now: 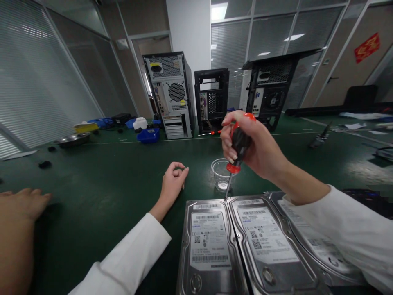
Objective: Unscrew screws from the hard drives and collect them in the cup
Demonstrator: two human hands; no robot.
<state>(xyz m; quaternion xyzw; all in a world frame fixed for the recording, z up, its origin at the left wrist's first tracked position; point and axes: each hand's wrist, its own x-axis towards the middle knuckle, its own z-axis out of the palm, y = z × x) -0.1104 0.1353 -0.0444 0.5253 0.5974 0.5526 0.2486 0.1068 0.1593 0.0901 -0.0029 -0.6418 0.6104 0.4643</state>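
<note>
My right hand (254, 147) is wrapped around the red and black handle of a screwdriver (241, 143). The screwdriver stands nearly upright, its tip at the top edge where two hard drives meet, the left hard drive (211, 241) and the middle hard drive (264, 233). A third hard drive (319, 241) lies partly under my right forearm. Just behind the tip is a clear plastic cup (221, 180) with something small and pale at its bottom. My left hand (174, 180) rests on the table left of the cup, fingers curled in, and no object shows in it.
Three computer cases, a left case (172, 94), a middle case (211, 98) and a right case (270, 90), stand at the back of the green table (123, 172). Another person's hand (24, 205) is at far left. A blue tray (148, 135) and a metal bowl (73, 139) sit behind.
</note>
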